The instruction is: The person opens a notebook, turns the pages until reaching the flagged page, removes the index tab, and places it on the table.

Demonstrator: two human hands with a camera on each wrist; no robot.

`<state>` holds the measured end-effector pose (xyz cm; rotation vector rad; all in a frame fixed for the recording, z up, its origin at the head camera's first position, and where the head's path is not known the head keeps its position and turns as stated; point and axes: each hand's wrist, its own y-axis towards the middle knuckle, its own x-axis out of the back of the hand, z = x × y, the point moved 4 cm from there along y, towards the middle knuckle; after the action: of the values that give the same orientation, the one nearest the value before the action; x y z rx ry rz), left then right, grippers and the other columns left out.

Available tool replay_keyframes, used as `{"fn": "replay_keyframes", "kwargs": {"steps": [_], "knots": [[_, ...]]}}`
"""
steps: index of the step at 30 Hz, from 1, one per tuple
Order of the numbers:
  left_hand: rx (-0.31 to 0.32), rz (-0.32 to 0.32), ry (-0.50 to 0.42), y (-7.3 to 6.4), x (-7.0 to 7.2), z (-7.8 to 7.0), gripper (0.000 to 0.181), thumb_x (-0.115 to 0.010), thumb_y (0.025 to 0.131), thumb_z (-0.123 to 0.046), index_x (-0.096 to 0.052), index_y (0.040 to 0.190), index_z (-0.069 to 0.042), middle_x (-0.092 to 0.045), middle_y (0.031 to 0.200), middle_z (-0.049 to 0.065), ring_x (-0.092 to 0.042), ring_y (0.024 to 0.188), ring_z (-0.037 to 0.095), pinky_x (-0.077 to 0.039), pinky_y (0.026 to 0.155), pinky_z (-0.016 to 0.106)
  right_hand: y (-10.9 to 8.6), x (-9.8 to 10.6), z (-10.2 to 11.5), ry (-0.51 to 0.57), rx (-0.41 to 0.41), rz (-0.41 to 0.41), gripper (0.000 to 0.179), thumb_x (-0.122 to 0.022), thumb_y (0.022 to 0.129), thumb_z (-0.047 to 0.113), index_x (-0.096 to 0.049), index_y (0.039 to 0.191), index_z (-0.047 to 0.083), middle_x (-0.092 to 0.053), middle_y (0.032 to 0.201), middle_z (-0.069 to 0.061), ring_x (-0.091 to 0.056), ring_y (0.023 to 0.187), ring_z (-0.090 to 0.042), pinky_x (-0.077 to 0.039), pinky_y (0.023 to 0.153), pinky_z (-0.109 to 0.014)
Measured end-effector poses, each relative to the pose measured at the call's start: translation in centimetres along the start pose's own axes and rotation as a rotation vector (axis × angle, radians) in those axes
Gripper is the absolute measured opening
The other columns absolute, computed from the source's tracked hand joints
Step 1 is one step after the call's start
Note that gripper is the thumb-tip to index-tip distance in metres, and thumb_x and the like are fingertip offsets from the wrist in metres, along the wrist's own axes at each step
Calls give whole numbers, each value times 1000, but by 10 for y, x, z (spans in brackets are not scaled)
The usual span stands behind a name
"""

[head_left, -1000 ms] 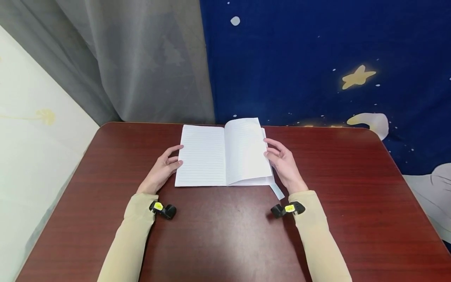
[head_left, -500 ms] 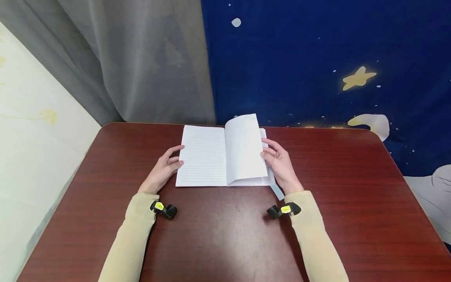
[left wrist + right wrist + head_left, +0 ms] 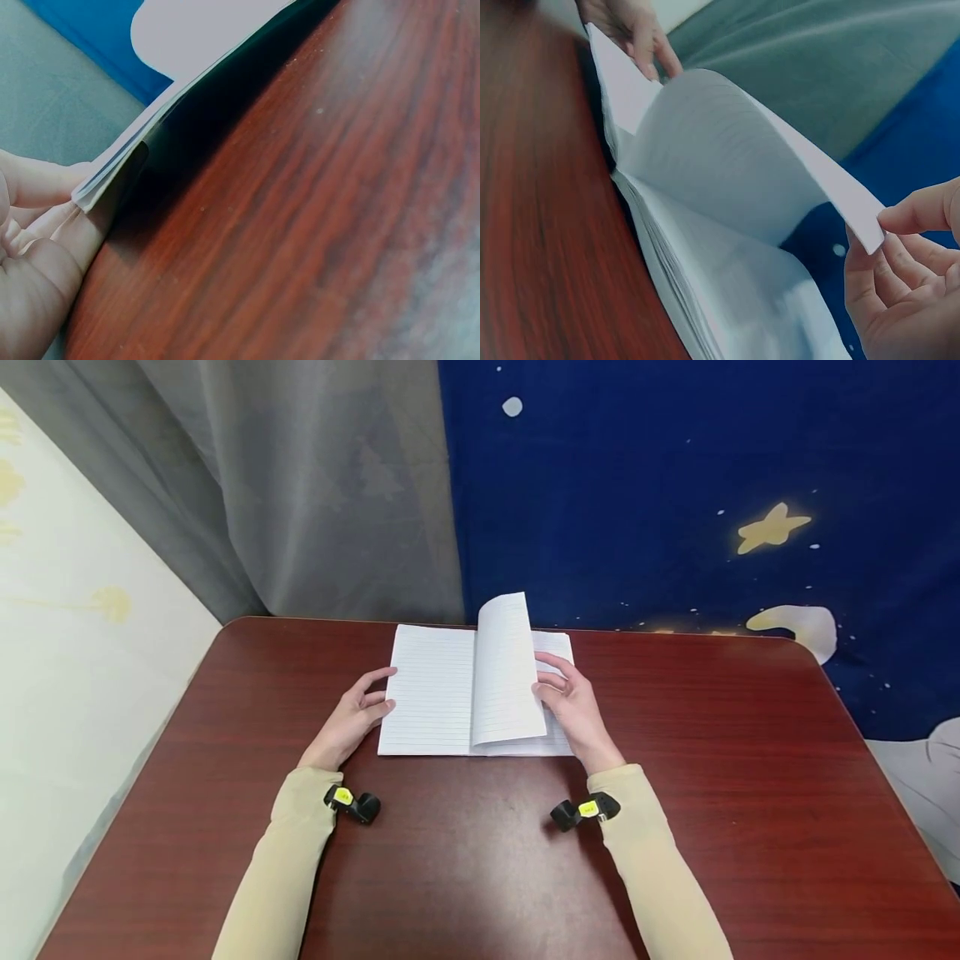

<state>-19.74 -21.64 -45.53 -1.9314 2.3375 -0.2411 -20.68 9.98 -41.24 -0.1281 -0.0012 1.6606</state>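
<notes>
An open notebook (image 3: 429, 702) with lined white pages lies near the far edge of the table. My left hand (image 3: 350, 722) holds its left edge between thumb and fingers; the left wrist view shows the edge (image 3: 112, 169) raised slightly off the table. With thumb and fingertips, my right hand (image 3: 576, 708) pinches the outer edge of a lifted page (image 3: 508, 672). That page stands curved up from the spine, over the right half of the notebook. In the right wrist view, the right-hand page stack (image 3: 679, 277) lies below the lifted page (image 3: 727, 150).
The dark red wooden table (image 3: 465, 868) extends in front of the notebook and to both sides. Behind it hang a grey curtain (image 3: 337, 510) and a blue cloth (image 3: 615, 485) with stars. A white wall (image 3: 82, 652) is at the left. Each wrist wears a small black camera (image 3: 358, 807).
My right hand has moved left with the pinched page, which now stands more upright and uncovers more of the right side. A pale strip at the lower right corner has gone from sight.
</notes>
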Motion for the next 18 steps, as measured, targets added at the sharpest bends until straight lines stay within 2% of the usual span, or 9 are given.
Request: {"fn": "replay_keyframes", "kwargs": {"steps": [6,18], "knots": [[-2,2,-10,2,0,0,55,-49,99,2,-32,149,-11,-53,125,24,-61,97,16,-50,81,26,1,-22,-3,39,9,29,49,-55,89,-9,-52,136,5,-66,104,-18,-64,82,-15,-50,76,-27],[3,3,-6,2,1,2,54,-50,99,0,-32,149,-11,-53,124,24,-62,96,16,-51,81,26,5,-59,-12,61,-4,84,48,-54,91,-5,-51,137,8,-65,108,-20,-65,86,-18,-50,77,-29]]}}
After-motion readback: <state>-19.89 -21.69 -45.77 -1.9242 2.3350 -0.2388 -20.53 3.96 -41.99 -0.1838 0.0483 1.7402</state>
